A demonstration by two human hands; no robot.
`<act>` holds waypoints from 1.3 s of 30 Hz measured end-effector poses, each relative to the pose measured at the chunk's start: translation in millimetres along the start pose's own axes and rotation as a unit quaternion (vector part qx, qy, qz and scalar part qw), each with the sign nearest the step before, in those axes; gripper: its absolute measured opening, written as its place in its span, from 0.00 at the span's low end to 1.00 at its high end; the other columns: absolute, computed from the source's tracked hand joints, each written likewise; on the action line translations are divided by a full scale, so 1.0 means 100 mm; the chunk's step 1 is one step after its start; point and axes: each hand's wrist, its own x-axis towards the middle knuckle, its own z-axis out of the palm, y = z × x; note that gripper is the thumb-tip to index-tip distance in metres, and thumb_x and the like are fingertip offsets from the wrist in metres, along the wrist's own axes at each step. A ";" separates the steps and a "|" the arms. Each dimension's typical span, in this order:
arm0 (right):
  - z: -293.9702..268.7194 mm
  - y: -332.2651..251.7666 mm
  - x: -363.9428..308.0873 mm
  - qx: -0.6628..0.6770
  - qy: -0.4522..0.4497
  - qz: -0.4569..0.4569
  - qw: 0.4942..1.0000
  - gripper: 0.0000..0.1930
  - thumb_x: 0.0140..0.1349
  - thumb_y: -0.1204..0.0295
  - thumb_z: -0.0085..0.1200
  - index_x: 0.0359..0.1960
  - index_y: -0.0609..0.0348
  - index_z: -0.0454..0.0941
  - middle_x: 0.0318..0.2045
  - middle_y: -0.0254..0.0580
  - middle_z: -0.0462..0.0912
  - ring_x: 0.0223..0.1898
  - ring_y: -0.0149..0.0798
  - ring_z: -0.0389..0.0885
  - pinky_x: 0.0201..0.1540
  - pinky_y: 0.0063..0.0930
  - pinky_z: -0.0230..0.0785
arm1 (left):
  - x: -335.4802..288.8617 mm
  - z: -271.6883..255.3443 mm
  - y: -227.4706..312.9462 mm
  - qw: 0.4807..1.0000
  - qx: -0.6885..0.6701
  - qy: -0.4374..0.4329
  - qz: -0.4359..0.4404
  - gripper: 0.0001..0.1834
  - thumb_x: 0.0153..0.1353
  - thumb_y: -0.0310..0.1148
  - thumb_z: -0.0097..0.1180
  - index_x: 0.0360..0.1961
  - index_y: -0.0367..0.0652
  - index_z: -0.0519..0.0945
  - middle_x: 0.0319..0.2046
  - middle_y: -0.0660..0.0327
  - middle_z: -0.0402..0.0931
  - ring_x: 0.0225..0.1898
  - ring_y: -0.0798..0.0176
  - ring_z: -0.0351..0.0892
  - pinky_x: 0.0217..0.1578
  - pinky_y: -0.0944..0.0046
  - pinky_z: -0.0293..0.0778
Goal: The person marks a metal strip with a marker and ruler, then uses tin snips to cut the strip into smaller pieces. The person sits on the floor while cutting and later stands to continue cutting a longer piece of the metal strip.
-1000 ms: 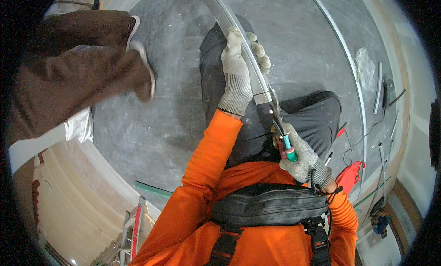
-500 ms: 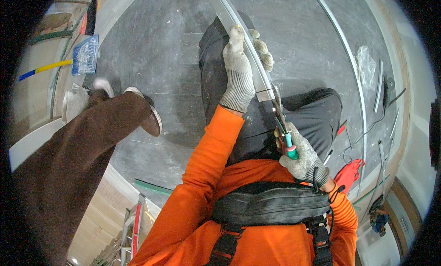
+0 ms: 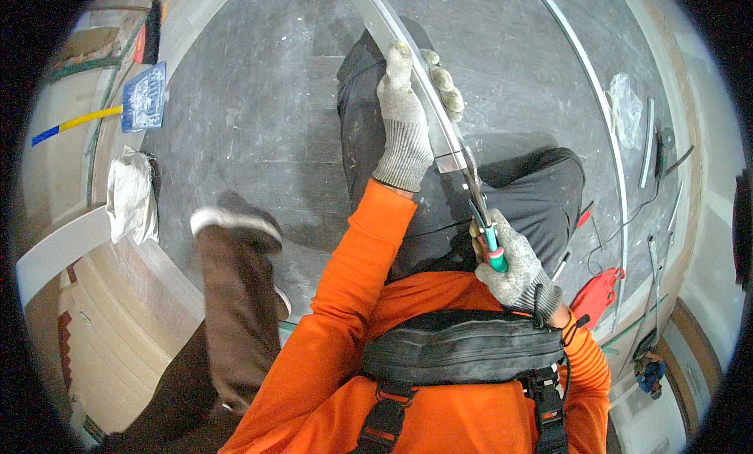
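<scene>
A long, shiny metal channel (image 3: 382,18) slants from the far edge down over my lap. My gloved left hand (image 3: 404,113) is wrapped round it, thumb along the near side and fingertips showing on the right side. A dark line crosses the channel near its close end. In my gloved right hand (image 3: 514,262) are tin snips (image 3: 491,239) with teal and red grips. Their dark blades reach the channel's close end along its right edge; how far they bite cannot be made out. Most of my right fingers are hidden behind the handles.
Another long metal strip (image 3: 584,69) lies on the right of the grey floor, near clear plastic (image 3: 625,109) and a red bag (image 3: 598,297). A person's brown trouser leg (image 3: 239,313) is close on my left. Beyond are a white sack (image 3: 132,195) and a blue dustpan (image 3: 143,97).
The other person's legs have shifted toward me on the left, uncovering the white sack. My hands, the snips and the channel have stayed nearly in place.
</scene>
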 end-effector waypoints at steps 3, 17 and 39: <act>-0.02 -0.07 0.03 -0.001 0.000 0.005 1.000 0.37 0.53 0.78 0.63 0.67 0.72 0.64 0.36 0.55 0.82 0.38 0.61 0.83 0.44 0.45 0.76 | 0.00 0.00 -0.01 1.000 -0.008 0.003 0.001 0.31 0.73 0.68 0.48 0.45 0.47 0.73 0.24 0.64 0.75 0.20 0.65 0.76 0.19 0.65 0.71; 0.03 -0.04 -0.03 -0.058 0.048 -0.008 0.997 0.39 0.53 0.78 0.62 0.68 0.74 0.61 0.36 0.59 0.83 0.39 0.66 0.83 0.43 0.49 0.76 | -0.01 0.00 0.00 1.000 -0.003 0.005 -0.005 0.30 0.73 0.67 0.48 0.45 0.48 0.73 0.24 0.65 0.75 0.20 0.65 0.75 0.20 0.65 0.71; -0.21 -0.40 -0.03 0.047 -0.129 0.041 0.990 0.44 0.52 0.80 0.65 0.73 0.57 0.60 0.53 0.49 0.80 0.59 0.53 0.81 0.63 0.41 0.72 | 0.08 -0.18 -0.05 0.974 -0.179 -0.138 0.024 0.34 0.72 0.70 0.45 0.45 0.48 0.81 0.22 0.69 0.76 0.13 0.71 0.57 0.11 0.66 0.55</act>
